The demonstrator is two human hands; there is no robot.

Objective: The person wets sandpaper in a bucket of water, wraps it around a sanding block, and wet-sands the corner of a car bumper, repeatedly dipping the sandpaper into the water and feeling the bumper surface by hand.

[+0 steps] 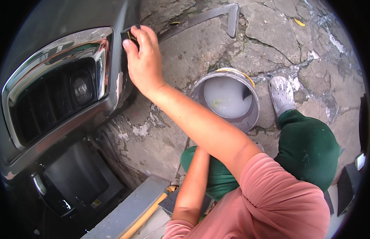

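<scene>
Right hand (143, 59) presses a dark sponge (129, 36) against the bumper (65, 24); left hand hidden, grip unclear

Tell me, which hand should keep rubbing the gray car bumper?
The right hand, probably. It is already up against the bumper, pressing a small dark pad on its edge. The left hand is hidden down by the knees, away from the car.

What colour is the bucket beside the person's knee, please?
The bucket is grey, holding cloudy whitish water; head view.

cracked grey stone paving (272, 36) in daylight, patchy and stained.
</scene>
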